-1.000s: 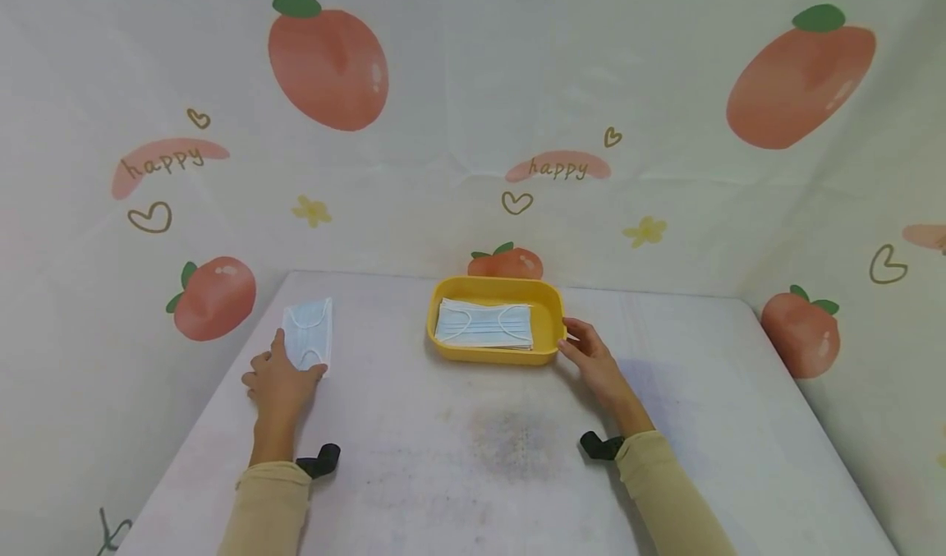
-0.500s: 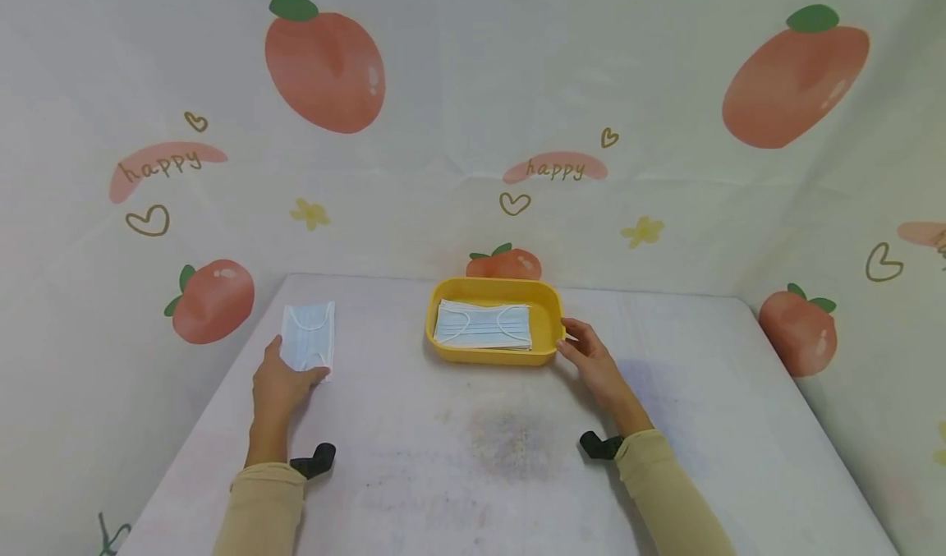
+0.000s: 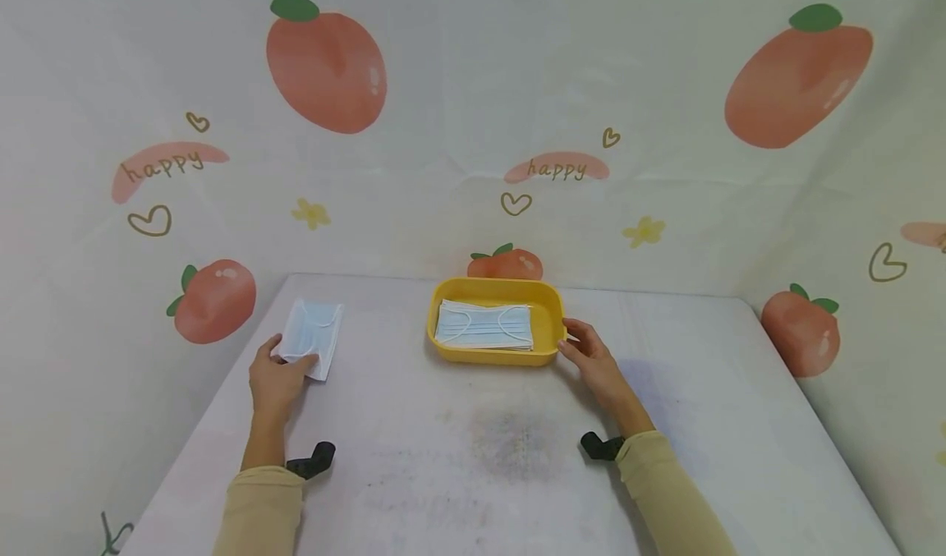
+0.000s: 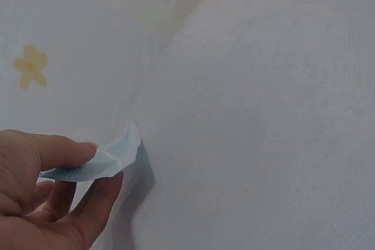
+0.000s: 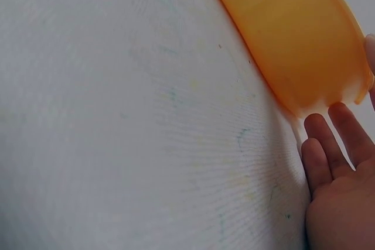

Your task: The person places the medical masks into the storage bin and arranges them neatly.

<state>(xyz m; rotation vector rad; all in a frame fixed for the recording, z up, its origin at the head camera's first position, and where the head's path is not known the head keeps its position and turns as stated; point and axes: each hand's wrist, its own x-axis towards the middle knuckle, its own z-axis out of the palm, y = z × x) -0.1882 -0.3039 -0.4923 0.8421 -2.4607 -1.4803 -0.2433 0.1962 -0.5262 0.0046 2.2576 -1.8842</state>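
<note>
At the left of the table, my left hand (image 3: 277, 379) pinches the near end of a pale blue face mask (image 3: 318, 326). The left wrist view shows the thumb on top of the mask (image 4: 111, 161) and fingers beneath, with that end raised and a shadow below. A yellow tray (image 3: 491, 358) stands at the back centre, holding a small stack of blue face masks (image 3: 484, 326) with white ear loops. My right hand (image 3: 597, 371) touches the tray's right end with relaxed, extended fingers. In the right wrist view, fingertips (image 5: 338, 109) rest against the outer wall of the tray (image 5: 299, 33).
The table (image 3: 443, 474) has a white cover with greyish and bluish stains. Behind it hangs a white cloth (image 3: 443, 88) printed with fruit, hearts and flowers. A black wrist camera (image 3: 314, 461) sticks out from the left sleeve, another camera (image 3: 600, 446) from the right.
The left hand's fingers have drawn together on the mask's near end, and the mask has lifted and turned slightly, its far end swinging right. The right hand and the tray have stayed in place.
</note>
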